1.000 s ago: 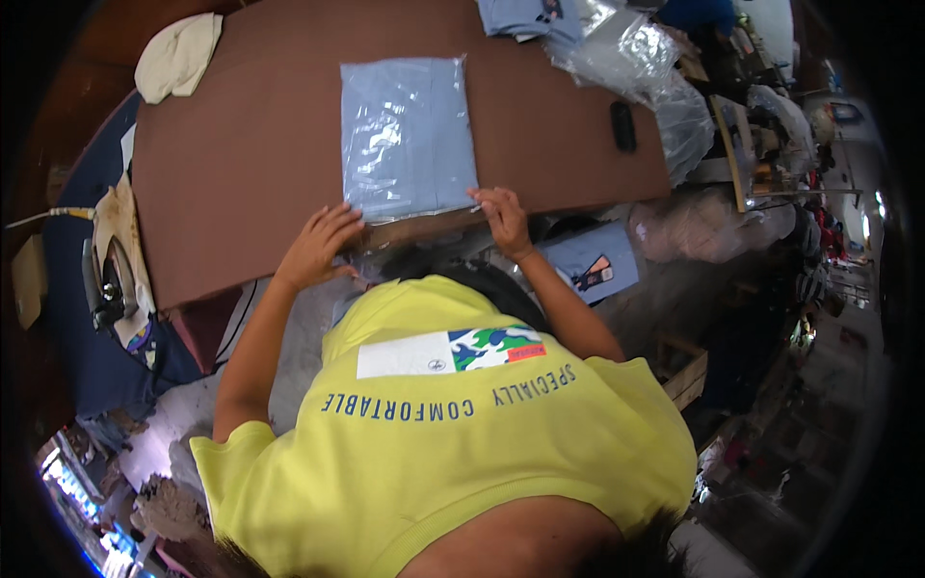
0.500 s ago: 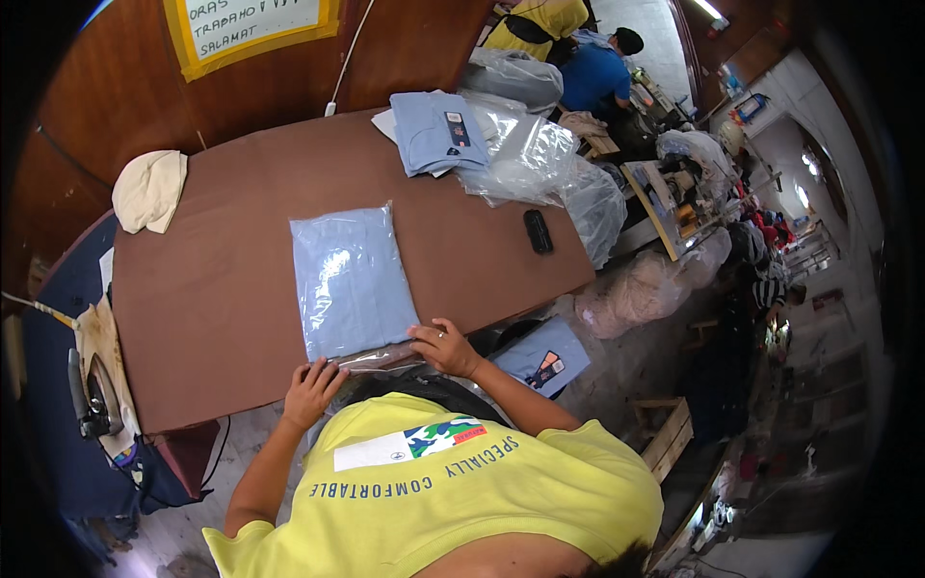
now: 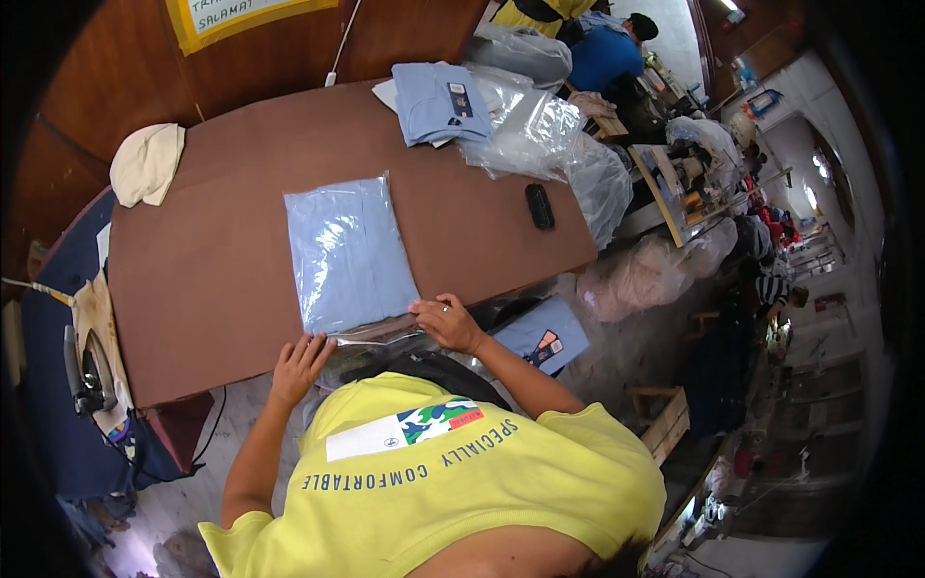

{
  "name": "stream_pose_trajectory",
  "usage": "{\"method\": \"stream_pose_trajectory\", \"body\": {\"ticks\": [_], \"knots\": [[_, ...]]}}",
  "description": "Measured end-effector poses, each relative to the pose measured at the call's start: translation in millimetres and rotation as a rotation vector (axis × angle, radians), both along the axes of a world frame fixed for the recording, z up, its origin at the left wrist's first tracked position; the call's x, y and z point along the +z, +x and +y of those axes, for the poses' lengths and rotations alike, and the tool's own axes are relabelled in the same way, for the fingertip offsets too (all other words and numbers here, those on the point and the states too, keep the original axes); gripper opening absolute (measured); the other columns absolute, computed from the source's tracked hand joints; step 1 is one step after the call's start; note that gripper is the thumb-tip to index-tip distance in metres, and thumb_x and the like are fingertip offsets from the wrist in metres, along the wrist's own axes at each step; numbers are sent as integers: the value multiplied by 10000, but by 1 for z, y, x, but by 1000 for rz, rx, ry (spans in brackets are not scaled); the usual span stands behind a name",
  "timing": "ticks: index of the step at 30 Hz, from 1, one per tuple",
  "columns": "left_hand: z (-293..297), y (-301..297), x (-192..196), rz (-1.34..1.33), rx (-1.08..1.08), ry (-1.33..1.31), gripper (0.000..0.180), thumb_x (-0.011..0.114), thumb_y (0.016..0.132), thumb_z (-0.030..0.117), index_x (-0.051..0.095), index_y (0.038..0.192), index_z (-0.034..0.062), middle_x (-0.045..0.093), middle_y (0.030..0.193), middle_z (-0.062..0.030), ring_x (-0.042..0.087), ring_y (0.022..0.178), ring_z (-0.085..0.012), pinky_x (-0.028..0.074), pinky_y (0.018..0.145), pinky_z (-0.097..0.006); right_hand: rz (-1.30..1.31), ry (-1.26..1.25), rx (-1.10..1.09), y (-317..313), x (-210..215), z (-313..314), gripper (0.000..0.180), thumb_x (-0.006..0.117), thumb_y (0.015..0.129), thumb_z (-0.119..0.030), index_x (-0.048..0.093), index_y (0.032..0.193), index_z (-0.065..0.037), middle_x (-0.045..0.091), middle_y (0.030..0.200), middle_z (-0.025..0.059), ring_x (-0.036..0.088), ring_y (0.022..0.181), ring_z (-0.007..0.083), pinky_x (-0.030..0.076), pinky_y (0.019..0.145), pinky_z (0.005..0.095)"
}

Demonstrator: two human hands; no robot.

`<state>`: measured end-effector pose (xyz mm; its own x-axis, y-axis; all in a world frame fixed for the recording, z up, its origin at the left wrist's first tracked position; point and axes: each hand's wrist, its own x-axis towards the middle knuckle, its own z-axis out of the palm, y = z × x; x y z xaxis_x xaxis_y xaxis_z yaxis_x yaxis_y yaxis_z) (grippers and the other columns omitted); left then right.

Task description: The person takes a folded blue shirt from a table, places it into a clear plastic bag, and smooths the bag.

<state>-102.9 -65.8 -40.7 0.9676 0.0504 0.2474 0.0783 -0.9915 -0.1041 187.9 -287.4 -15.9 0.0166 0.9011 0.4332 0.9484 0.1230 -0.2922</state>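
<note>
brown table [image 3: 231,279]; bagged shirt [image 3: 347,252]; phone [image 3: 539,205]

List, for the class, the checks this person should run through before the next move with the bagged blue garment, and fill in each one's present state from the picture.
1. Left hand on the bag's near edge: ok, fingers at the left corner.
2. Right hand on the near edge: ok, at the right corner.
3. Bagged blue garment lying flat on the brown table: ok.
4. Bag flap sealed: cannot tell.
5. Black phone-like object apart from the bag: ok.
6. Cream cloth apart from the bag: ok.
</note>
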Motion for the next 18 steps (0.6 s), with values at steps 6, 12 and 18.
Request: {"method": "stream_pose_trajectory", "body": {"ticks": [6,12,18], "knots": [[-5,14,7,-193,33,-172,350,569,792,128,588,1141,139,566,1174,-17,514,1088,-222,378,889,-409,26,21,-3,4,-5,5,105,592,861,-168,619,944,-109,622,1130,7,585,1032,144,384,853,375],[-3,24,30,-362,90,-550,141,623,795,129,616,929,84,621,1005,-51,572,961,-255,409,847,-391,179,44,-92,7,3,16,105,571,882,-174,620,943,-104,671,933,16,611,785,181,381,787,365],[0,38,19,-426,415,-768,88,553,863,137,593,906,71,623,836,-122,581,803,-333,445,743,-402,305,44,-179,15,5,34,94,546,840,-93,590,920,-114,666,800,29,586,662,237,384,736,352]]}}
